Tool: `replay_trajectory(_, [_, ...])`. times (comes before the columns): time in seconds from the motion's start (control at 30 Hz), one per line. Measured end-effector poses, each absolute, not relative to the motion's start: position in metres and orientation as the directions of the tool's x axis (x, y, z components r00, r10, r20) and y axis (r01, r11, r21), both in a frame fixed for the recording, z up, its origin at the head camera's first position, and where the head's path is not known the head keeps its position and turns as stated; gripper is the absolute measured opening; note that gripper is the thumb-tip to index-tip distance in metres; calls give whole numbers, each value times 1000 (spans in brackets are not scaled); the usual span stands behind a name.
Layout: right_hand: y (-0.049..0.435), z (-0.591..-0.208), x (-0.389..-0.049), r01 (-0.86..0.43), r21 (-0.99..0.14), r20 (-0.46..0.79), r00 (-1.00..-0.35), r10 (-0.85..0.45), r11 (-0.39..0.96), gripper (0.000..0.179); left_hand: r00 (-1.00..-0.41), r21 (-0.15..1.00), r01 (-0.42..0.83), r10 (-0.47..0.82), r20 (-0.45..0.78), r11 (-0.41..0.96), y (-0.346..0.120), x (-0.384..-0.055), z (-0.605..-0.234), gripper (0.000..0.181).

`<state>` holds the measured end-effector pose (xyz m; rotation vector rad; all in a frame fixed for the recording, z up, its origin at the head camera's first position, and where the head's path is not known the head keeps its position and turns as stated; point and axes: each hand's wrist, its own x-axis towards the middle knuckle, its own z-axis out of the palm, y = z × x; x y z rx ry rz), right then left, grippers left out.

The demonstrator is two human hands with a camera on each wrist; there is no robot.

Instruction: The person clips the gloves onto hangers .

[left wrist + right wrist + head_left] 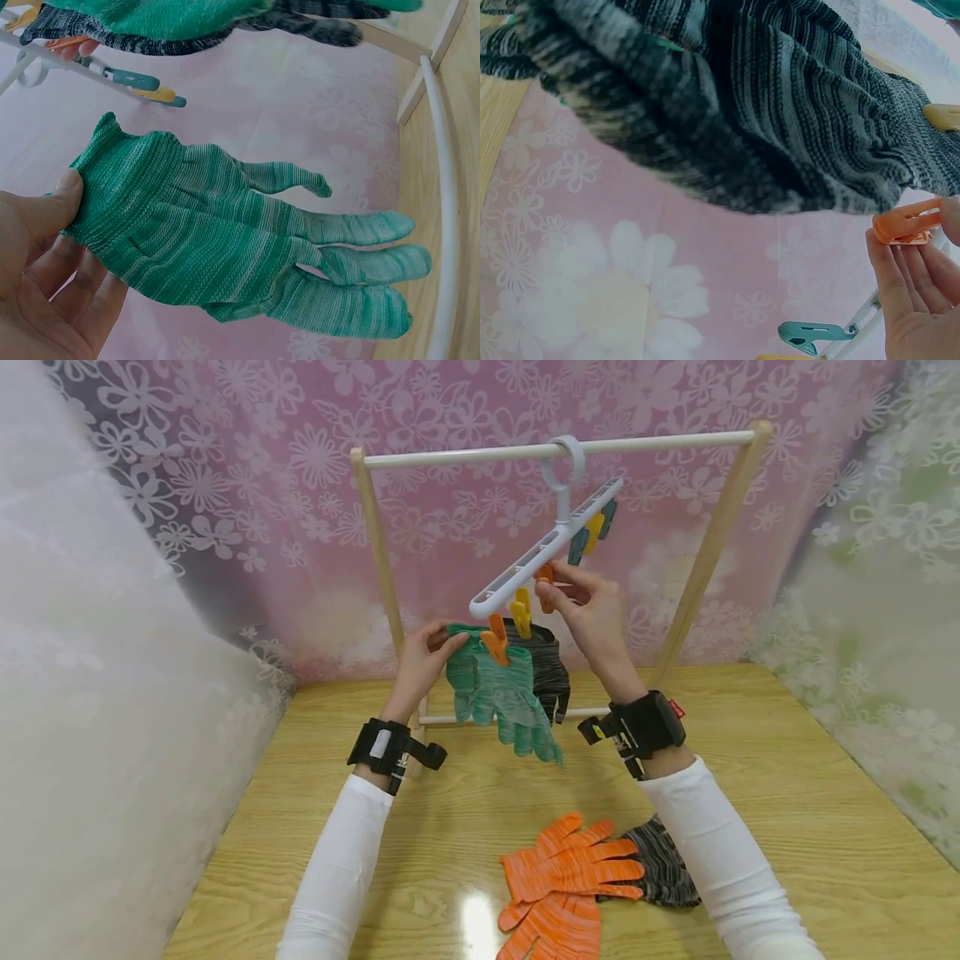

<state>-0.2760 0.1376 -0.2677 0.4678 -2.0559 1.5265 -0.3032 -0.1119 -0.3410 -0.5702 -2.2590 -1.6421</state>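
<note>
My left hand pinches the cuff of a green knitted glove between thumb and fingers; its glove fingers dangle loose in the left wrist view. In front of it, another green glove hangs from an orange clothespin at the near end of a white clip hanger. A black-and-grey glove hangs from the yellow clothespin beside it. With thumb and fingers, my right hand pinches another orange clothespin under the hanger's middle; no glove shows in it.
The hanger hooks over the white bar of a wooden-legged rack. Teal and yellow clothespins hang at its far end. Two orange gloves and a dark striped glove lie on the wooden table.
</note>
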Motion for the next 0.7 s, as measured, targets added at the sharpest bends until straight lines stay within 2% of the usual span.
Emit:
replay_trajectory(0.4, [136,-270,-277,-549,-806,570,-821,36,221,38,-836,825,538,235,495,174,-88,-317,-325,32])
replay_trajectory(0.7, [134,-270,-278,-533,-835,542,-840,30,135,38,-845,827,518,281,455,217,-74,-315,-316,34])
